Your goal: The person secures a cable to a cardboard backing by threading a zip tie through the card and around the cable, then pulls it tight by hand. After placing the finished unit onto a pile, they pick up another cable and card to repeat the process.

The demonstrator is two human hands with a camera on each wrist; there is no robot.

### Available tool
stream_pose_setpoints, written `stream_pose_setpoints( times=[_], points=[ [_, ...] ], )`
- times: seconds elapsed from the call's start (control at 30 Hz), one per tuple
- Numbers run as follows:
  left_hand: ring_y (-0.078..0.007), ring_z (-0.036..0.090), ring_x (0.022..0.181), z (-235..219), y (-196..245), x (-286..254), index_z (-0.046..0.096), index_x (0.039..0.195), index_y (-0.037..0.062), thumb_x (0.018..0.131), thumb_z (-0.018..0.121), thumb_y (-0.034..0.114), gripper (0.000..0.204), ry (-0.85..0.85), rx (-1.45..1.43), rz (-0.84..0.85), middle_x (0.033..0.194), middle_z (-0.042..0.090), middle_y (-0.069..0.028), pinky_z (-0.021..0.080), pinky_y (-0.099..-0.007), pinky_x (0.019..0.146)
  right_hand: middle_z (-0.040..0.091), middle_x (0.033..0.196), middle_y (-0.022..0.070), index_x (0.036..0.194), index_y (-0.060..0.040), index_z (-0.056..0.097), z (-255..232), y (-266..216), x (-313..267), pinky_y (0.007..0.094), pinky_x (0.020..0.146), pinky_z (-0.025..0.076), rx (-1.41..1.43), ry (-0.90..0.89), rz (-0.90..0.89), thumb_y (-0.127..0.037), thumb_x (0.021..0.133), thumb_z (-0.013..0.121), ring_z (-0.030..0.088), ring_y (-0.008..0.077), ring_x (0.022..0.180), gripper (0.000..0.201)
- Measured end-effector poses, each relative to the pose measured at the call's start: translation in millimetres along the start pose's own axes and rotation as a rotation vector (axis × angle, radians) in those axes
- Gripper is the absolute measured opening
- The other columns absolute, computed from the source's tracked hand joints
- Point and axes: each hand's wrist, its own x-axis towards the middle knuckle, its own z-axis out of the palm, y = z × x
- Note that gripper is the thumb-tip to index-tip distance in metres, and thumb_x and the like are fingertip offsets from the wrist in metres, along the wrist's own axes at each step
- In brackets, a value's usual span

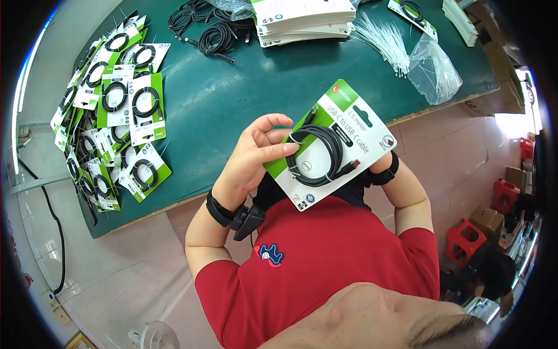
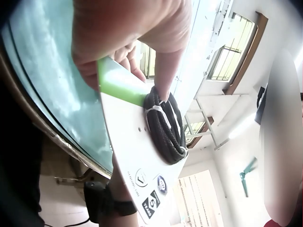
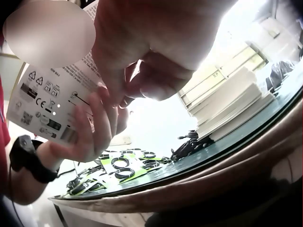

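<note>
The person holds a cable card [image 1: 331, 145] up above the near edge of the green surface [image 1: 232, 99], both hands on it. The left hand [image 1: 250, 163] has its grip clamped on the card's left edge, thumb pressing the coiled black cable [image 1: 317, 154] on the front. The right hand [image 3: 156, 52] is behind the card; its fingers seem curled against the back, though the head view hides most of it.

The risk is the thin, stiff card creasing under the thumb, or the coil shifting under its white tie [image 2: 158, 111] if that is loose. The card is glossy, green and white; the cable is braided and matte. Finished cards [image 1: 116, 116] lie heaped at the left, with loose ties [image 1: 383, 41] and blank cards [image 1: 305, 17] further back.
</note>
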Motion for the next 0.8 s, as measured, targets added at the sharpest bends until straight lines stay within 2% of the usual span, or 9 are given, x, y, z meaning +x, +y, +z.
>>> stream_pose_setpoints(
  times=[0.03, 0.13, 0.3, 0.4, 0.43, 0.53, 0.57, 0.67, 0.8],
  points=[
    [-0.0184, 0.071, 0.099, 0, 1, -1, 0.060, 0.121, 0.0000, 0.086, 0.071, -0.009, 0.038, 0.001, -0.001, 0.000, 0.112, 0.072, -0.0130, 0.058, -0.0302, 0.089, 0.062, 0.135, 0.0071, 0.138, -0.0109, 0.059, 1, -2, 0, 0.0405, 0.108, 0.042, 0.001, -0.001, 0.001, -0.036, 0.091, 0.067, 0.057, 0.0270, 0.124, 0.054],
    [-0.0197, 0.071, 0.102, 1, 2, -1, 0.058, 0.125, -0.0012, 0.086, 0.071, -0.009, 0.042, 0.029, -0.029, -0.032, 0.113, 0.072, -0.0142, 0.057, -0.0313, 0.092, 0.062, 0.136, 0.0074, 0.137, -0.0122, 0.059, 6, -10, -2, 0.0404, 0.108, 0.042, -0.082, 0.122, 0.196, -0.032, 0.088, 0.070, 0.057, 0.0276, 0.125, 0.054],
    [-0.0203, 0.070, 0.106, -2, -12, 1, 0.058, 0.128, -0.0017, 0.086, 0.071, -0.008, 0.044, 0.115, -0.068, 0.005, 0.117, 0.071, -0.0155, 0.056, -0.0316, 0.094, 0.066, 0.128, 0.0095, 0.133, -0.0129, 0.063, -5, 20, 7, 0.0405, 0.102, 0.047, -0.070, 0.090, 0.222, -0.025, 0.083, 0.076, 0.062, 0.0288, 0.116, 0.053],
    [-0.0197, 0.068, 0.109, -5, -23, 3, 0.056, 0.131, -0.0022, 0.088, 0.070, -0.006, 0.045, 0.203, -0.105, 0.070, 0.120, 0.069, -0.0159, 0.055, -0.0317, 0.096, 0.069, 0.116, 0.0109, 0.123, -0.0110, 0.068, -7, 24, 9, 0.0406, 0.093, 0.052, -0.801, 0.144, -0.131, -0.017, 0.081, 0.078, 0.066, 0.0305, 0.103, 0.043],
    [-0.0197, 0.068, 0.109, -4, -24, 4, 0.056, 0.131, -0.0022, 0.088, 0.070, -0.006, 0.045, 0.204, -0.104, 0.069, 0.120, 0.069, -0.0159, 0.055, -0.0317, 0.096, 0.069, 0.116, 0.0109, 0.123, -0.0110, 0.068, -10, 24, 10, 0.0406, 0.093, 0.052, -0.799, 0.145, -0.131, -0.017, 0.081, 0.078, 0.066, 0.0305, 0.103, 0.043],
    [-0.0183, 0.067, 0.106, 2, -30, 8, 0.053, 0.133, -0.0023, 0.090, 0.069, -0.005, 0.046, 0.429, 0.022, 0.281, 0.120, 0.066, -0.0132, 0.055, -0.0309, 0.095, 0.070, 0.109, 0.0126, 0.118, -0.0041, 0.069, -24, 19, 10, 0.0354, 0.079, 0.055, -0.933, 0.188, -0.052, -0.009, 0.085, 0.076, 0.068, 0.0234, 0.094, 0.034],
    [-0.0183, 0.067, 0.106, 1, -30, 8, 0.053, 0.133, -0.0023, 0.090, 0.069, -0.005, 0.046, 0.432, 0.022, 0.278, 0.120, 0.066, -0.0132, 0.055, -0.0309, 0.095, 0.070, 0.109, 0.0126, 0.118, -0.0041, 0.069, -23, 15, 12, 0.0354, 0.079, 0.055, -0.930, 0.187, -0.049, -0.009, 0.085, 0.076, 0.068, 0.0234, 0.094, 0.034],
    [-0.0173, 0.065, 0.103, -6, -37, 9, 0.051, 0.134, -0.0022, 0.091, 0.069, -0.004, 0.046, 0.536, 0.258, 0.396, 0.118, 0.061, -0.0100, 0.055, -0.0299, 0.093, 0.068, 0.104, 0.0138, 0.114, -0.0031, 0.070, -19, 1, 18, 0.0361, 0.076, 0.054, -0.787, 0.421, 0.051, -0.008, 0.083, 0.076, 0.066, 0.0258, 0.089, 0.032],
    [-0.0158, 0.062, 0.103, -15, -48, 8, 0.052, 0.133, 0.0009, 0.090, 0.072, -0.001, 0.047, 0.477, 0.374, 0.370, 0.116, 0.058, -0.0084, 0.054, -0.0286, 0.092, 0.066, 0.100, 0.0129, 0.109, -0.0041, 0.071, 8, 8, 25, 0.0372, 0.078, 0.053, -0.972, 0.271, -0.080, -0.009, 0.082, 0.075, 0.064, 0.0288, 0.092, 0.028]
  ],
)
